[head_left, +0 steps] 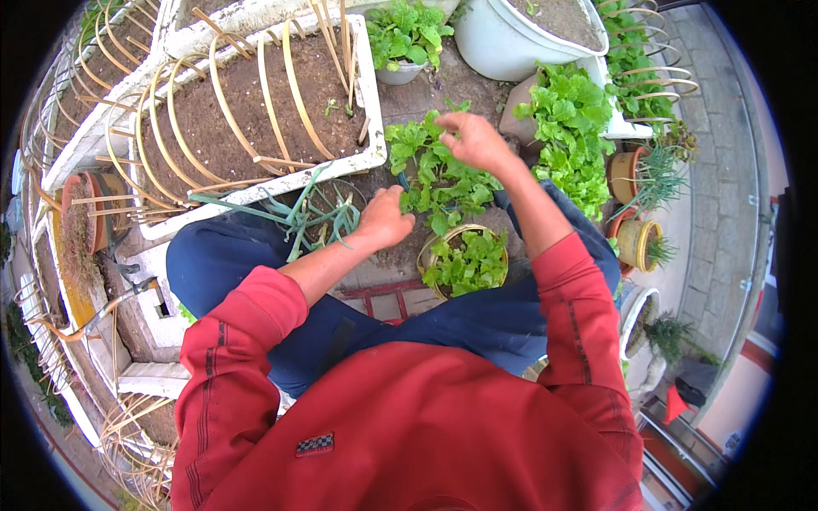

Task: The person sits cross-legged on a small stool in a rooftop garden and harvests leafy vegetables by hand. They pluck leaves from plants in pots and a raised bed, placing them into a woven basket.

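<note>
My left hand point(385, 219) is low at the left side of a pot of leafy green seedlings point(441, 169), its fingers curled and partly hidden. Whether it grips the pot's rim cannot be made out. Above the same leaves is my right hand point(476, 142), with a gap between its thumb and bent forefinger and nothing visible in it. Left of my left hand, a pot of green onions point(313, 220) spreads long drooping leaves. A round yellowish pot of lettuce point(470, 265) stands between my knees.
A white foam planter of soil point(255, 108) with bent bamboo hoops lies at the left. Bushy lettuce point(572, 134) grows at the right. Farther off are a potted leafy plant point(406, 38) and a large white tub point(530, 38). Red metal bars point(383, 303) lie beneath me.
</note>
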Demonstrator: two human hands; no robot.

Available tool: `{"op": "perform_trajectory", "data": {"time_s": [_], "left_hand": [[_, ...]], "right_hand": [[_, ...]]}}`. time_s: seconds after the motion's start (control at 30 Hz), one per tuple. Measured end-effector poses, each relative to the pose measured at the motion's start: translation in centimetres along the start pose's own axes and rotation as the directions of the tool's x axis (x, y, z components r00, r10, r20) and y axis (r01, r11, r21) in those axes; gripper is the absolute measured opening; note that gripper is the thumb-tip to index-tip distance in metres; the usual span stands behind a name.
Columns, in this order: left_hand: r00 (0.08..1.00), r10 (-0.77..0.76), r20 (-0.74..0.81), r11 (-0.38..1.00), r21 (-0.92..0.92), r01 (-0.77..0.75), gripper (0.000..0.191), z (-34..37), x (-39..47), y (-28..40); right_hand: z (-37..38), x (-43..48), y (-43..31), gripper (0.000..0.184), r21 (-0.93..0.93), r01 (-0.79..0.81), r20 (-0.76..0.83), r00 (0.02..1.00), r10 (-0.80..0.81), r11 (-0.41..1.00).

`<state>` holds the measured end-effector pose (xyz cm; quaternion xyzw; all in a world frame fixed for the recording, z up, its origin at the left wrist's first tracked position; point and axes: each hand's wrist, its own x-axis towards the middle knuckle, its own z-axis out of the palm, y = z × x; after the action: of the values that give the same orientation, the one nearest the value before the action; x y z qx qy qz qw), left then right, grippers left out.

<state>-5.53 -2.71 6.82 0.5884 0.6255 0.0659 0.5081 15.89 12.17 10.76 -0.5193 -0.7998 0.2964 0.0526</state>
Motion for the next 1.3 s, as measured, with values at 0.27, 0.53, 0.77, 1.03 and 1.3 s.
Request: {"op": "perform_trajectory", "data": {"time_s": [0.27,0.53,0.77,1.03,1.3], "left_hand": [[0.971,-0.217,-0.1,0.953,-0.239,0.188,0.084,3.8,4.1,-4.3],[0.941,-0.306,-0.147,0.891,-0.392,0.229,0.074,2.2,4.6,0.1],[0.939,-0.331,-0.091,0.897,-0.339,0.283,0.078,1.5,4.5,0.6],[0.945,-0.303,-0.119,0.914,-0.315,0.254,0.086,1.3,4.3,1.7],[0.927,0.016,-0.375,0.958,-0.261,-0.122,0.091,2.8,3.9,2.6]], "right_hand": [[7.5,-3.4,-2.3,0.023,-0.027,-0.014,-0.094,0.995,0.012,1.0],[8.6,1.0,-2.2,0.023,-0.245,0.132,-0.258,0.946,-0.196,0.96],[9.5,0.2,2.0,0.013,-0.089,-0.183,-0.339,0.93,0.143,0.979],[10.1,-0.4,4.3,0.022,0.268,-0.358,-0.231,0.878,0.42,0.895],[10.1,-0.3,4.7,0.024,0.329,-0.362,-0.177,0.884,0.433,0.872]]}}
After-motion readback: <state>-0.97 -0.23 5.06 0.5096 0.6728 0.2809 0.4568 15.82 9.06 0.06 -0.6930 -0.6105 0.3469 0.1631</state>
